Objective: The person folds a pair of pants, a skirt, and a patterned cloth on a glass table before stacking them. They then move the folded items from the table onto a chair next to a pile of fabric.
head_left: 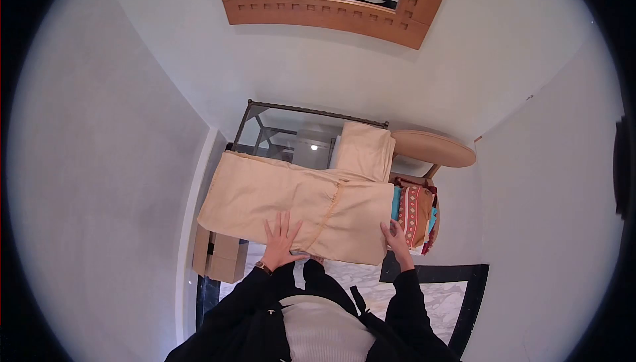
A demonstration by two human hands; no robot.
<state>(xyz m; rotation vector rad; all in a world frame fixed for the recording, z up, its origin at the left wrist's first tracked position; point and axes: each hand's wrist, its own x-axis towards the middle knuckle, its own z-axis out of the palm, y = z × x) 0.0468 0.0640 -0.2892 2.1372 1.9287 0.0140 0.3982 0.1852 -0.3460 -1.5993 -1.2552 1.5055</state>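
A wide beige folded cloth lies over the front of a glass-topped metal table, with a ruffled seam crossing its right half. My left hand rests flat on the cloth's near edge, fingers spread, a watch on the wrist. At the right edge of the same cloth is my right hand, its thumb on the fabric and its fingers around the side; the fingertips are partly hidden. Just beyond that hand is a stack of patterned textiles in brown, red and turquoise.
Behind the cloth, a second folded beige cloth sits on the table. A round brown seat or board stands at the right. Cardboard boxes are on the floor at left. A wood-framed mirror hangs above.
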